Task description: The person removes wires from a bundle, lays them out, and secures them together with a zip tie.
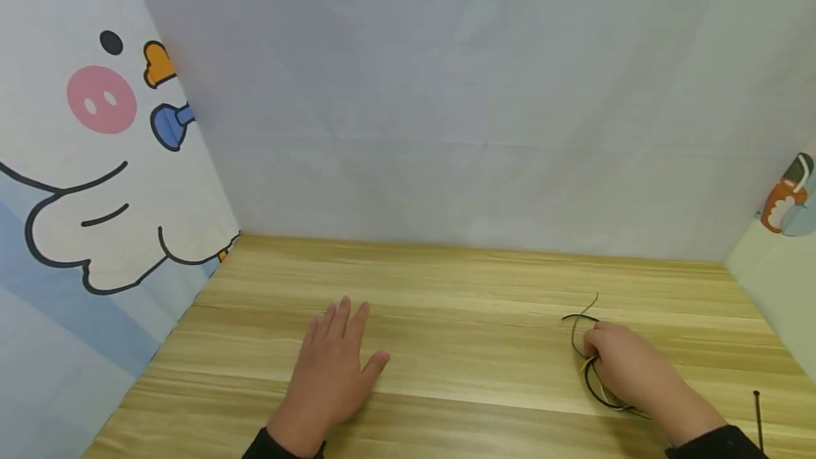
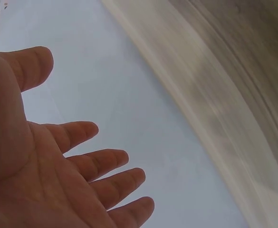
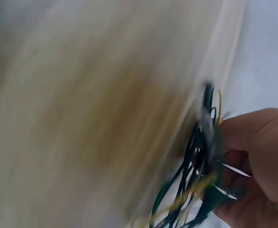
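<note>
My right hand grips a tangled bundle of thin wires toward the right of the wooden table. In the right wrist view the wires are dark green, black, yellow and white, partly blurred, pressed between thumb and fingers. Loops and loose ends stick out past the fingertips in the head view, while the part inside the palm is hidden. Palm down and holding nothing, my left hand is over the left half of the table. Its fingers are spread and nearly straight in the left wrist view.
A thin black rod with a small knobbed end is at the lower right, beside the right sleeve. Pale cloth rises behind the wooden table, and a cartoon-printed panel borders its left side.
</note>
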